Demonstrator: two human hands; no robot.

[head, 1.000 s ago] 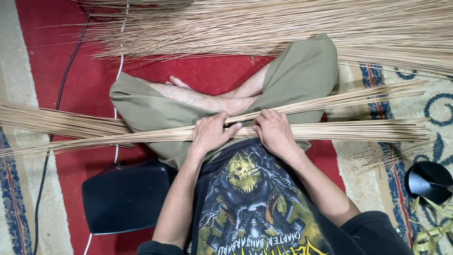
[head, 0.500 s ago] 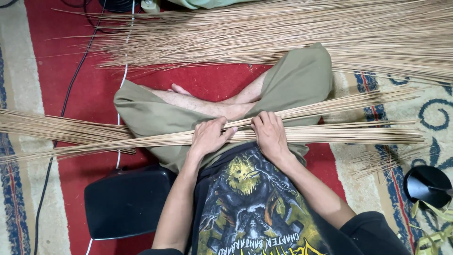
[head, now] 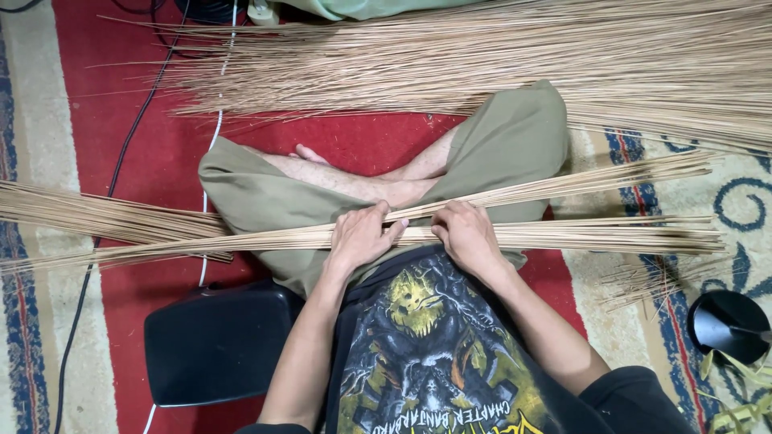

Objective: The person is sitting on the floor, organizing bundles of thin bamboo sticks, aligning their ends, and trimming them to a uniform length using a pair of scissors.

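Note:
I sit cross-legged on a red carpet (head: 121, 120) in olive shorts. A long bundle of thin tan sticks (head: 611, 235) lies across my lap, reaching far to the left and right. My left hand (head: 360, 235) rests on the bundle with fingers curled over it. My right hand (head: 465, 231) grips the same bundle just to the right. A few sticks (head: 563, 186) splay upward to the right from between the hands.
A large heap of the same tan sticks (head: 482, 64) covers the floor ahead. Another sheaf (head: 96, 215) lies at the left. A black cushion (head: 217, 341) sits by my left hip, cables (head: 121, 161) run along the carpet, and a black round object (head: 728, 325) lies at the right.
Both hands stay on the bundle across my lap. The view has shifted slightly, and my left fingers have spread a little along the sticks.

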